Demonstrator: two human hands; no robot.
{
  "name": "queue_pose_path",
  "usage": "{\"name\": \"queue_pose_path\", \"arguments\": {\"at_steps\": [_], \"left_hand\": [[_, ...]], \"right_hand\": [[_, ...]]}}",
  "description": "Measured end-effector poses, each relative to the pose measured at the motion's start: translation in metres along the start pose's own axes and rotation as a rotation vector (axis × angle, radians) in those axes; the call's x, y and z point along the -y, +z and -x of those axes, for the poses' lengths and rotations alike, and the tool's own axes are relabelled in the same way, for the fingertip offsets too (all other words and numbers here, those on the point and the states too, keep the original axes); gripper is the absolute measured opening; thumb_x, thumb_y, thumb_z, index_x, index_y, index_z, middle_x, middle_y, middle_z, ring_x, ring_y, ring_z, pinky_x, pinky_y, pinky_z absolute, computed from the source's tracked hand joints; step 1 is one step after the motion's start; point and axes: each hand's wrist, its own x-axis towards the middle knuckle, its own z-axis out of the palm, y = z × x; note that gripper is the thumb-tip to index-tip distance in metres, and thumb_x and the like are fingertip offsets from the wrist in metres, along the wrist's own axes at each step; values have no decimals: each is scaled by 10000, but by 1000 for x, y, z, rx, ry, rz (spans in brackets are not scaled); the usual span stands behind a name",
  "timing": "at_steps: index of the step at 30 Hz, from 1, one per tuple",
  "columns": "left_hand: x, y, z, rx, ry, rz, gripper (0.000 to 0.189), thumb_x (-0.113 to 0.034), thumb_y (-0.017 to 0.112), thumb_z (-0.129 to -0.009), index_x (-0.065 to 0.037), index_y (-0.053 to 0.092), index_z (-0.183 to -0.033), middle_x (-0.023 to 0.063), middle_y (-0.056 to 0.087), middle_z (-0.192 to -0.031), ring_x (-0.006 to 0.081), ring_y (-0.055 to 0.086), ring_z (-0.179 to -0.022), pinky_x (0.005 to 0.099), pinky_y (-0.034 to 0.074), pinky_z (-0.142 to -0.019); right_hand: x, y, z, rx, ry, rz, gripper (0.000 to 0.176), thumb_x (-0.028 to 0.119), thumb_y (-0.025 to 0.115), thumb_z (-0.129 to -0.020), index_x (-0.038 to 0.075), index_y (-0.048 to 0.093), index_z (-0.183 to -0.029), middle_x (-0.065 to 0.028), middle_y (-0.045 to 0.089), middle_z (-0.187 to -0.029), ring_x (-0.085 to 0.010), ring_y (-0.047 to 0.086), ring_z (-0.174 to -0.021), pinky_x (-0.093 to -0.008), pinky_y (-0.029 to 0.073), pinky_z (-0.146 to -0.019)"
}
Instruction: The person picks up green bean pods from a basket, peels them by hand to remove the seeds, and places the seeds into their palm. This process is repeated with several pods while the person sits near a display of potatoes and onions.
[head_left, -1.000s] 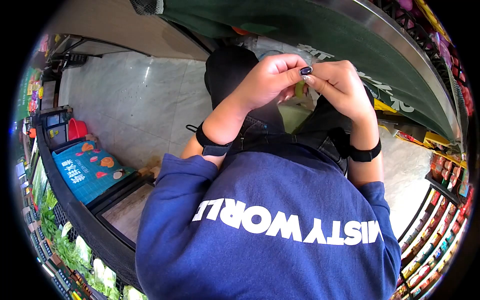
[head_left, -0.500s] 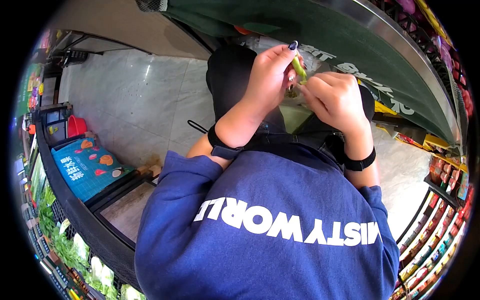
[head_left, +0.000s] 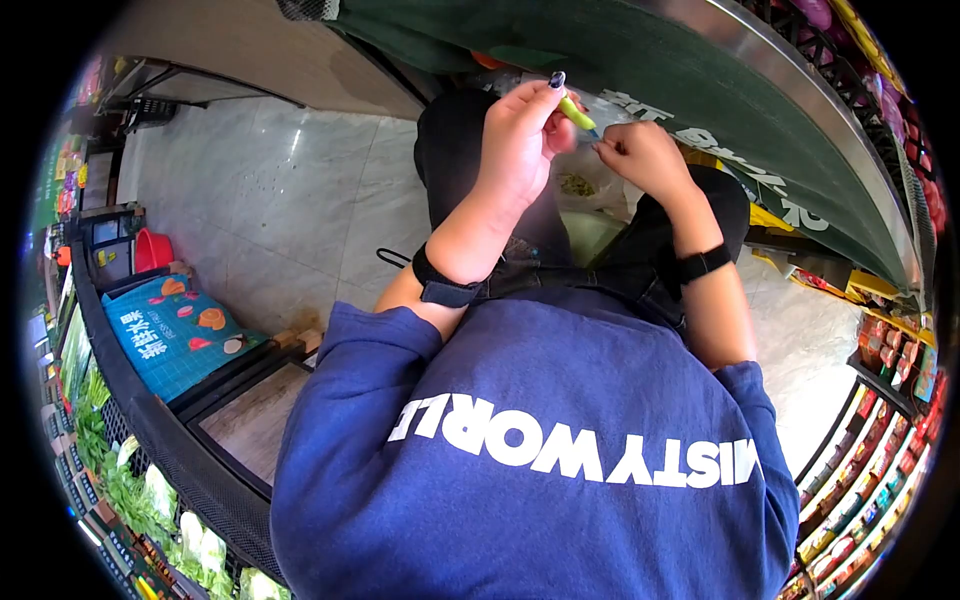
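Observation:
A slim yellow-green pod is pinched in my left hand, its dark-nailed thumb on the upper side. My right hand is closed just right of the pod's lower end, its thumb and finger pressed together. What those fingertips hold, if anything, is too small to make out. A small dark-blue spot shows between the pod's end and the right fingertips. Below the hands, between my knees, green bits lie in what looks like clear plastic, beside a pale green surface.
A dark green cloth with white lettering hangs in front, under a metal edge. To the left are a blue printed bag, a red bucket and leafy vegetables. Packaged goods line the right side.
My left hand has moved up and left with the pod. My right hand has shifted up and slightly left, uncovering the green bits between the knees.

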Motion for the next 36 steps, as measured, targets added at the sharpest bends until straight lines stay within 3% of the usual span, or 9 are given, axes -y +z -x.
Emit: {"name": "queue_pose_path", "arguments": {"at_steps": [7,9,10,11,14,20,24,27,36], "left_hand": [[-1,-10,3,-91,4,-27,156,-158,505,-849,-15,558,-813,50,568,-746,60,511,-575,180,455,-495],[0,-10,2,-95,4,-36,150,-154,510,-846,-16,559,-812,47,567,-744,61,514,-577,182,462,-496],[1,-9,2,-105,21,-84,146,-151,513,-844,-17,558,-809,44,565,-737,63,519,-591,187,463,-510],[2,-9,3,-115,37,-131,142,-148,515,-842,-17,558,-806,40,563,-729,65,523,-605,193,464,-525],[7,-6,2,-99,56,-148,135,-139,531,-833,-8,560,-813,34,559,-714,72,527,-631,205,459,-570],[16,3,6,-107,146,-201,124,-114,558,-815,9,563,-818,28,561,-722,73,513,-640,195,417,-592],[14,8,10,-105,192,-256,113,-101,563,-812,12,561,-805,24,557,-726,67,506,-645,190,406,-604],[15,8,11,-97,191,-263,113,-76,571,-795,26,533,-765,22,513,-746,58,491,-663,199,454,-603],[20,18,18,-155,115,-60,105,-89,564,-800,-6,534,-745,-2,523,-696,42,455,-636,183,369,-592]], "right_hand": [[-7,18,-8,3,60,47,200,225,576,-716,38,572,-645,-125,549,-567,-312,538,-538,-375,437,-524],[1,7,-5,-278,76,-276,214,211,574,-727,28,553,-619,-119,561,-592,-307,522,-502,-365,430,-490],[9,0,-1,-412,-13,-238,229,227,582,-741,43,541,-611,-99,559,-588,-286,510,-472,-342,419,-454],[20,-8,4,-411,-11,-238,229,227,582,-741,43,541,-611,-99,559,-588,-286,510,-472,-342,419,-454],[40,-19,10,-449,-285,82,266,322,611,-732,83,533,-643,-62,530,-535,-230,534,-477,-319,413,-430],[47,-26,10,-360,-303,286,278,326,600,-736,84,519,-626,-64,533,-537,-230,545,-495,-332,413,-428],[50,-29,9,-318,-371,243,255,289,590,-745,76,523,-623,-75,532,-542,-250,543,-506,-343,417,-440],[50,-33,10,-229,-363,95,231,252,590,-742,66,527,-621,-87,529,-545,-278,540,-524,-357,419,-454],[47,-28,11,-161,-409,-268,203,145,590,-742,17,516,-602,-120,504,-548,-292,493,-515,-363,376,-460]]}}
